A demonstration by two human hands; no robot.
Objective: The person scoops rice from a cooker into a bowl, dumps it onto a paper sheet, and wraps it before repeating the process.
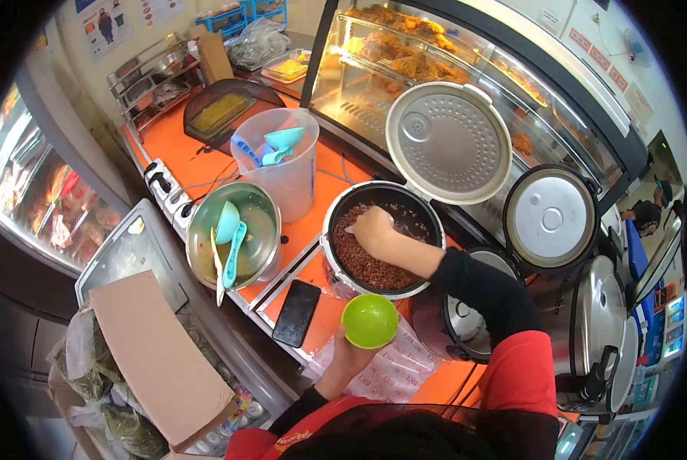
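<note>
1. Holding a lime-green bowl (369, 320) in the left hand (350, 354), fingers closed on its near side, mouth turned up, just in front of the rice cooker (326, 239).
2. Reaching with the right hand (376, 232) inside the open cooker, down at the dark reddish-brown rice (366, 267). Fingers curled, with something pale showing at the tips; cannot tell whether pinching a utensil or just pressed together.
3. Can see the cooker's lid (449, 142) tipped back, in front of a lit display case (320, 54) with fried food on its shelves.
4. Can see a black phone (296, 313) lying on the orange desk (163, 138), left of the bowl, and a printed plastic sheet (382, 366) spread beneath the bowl.
5. Can also see, left of the cooker, a metal basin (261, 222) with turquoise utensils (235, 257) inside and, just behind, a translucent jug (291, 188) containing turquoise and blue scoops (284, 139).
6. At the lower left, can make out a cardboard flap (159, 356) beside bagged greens (129, 428).
</note>
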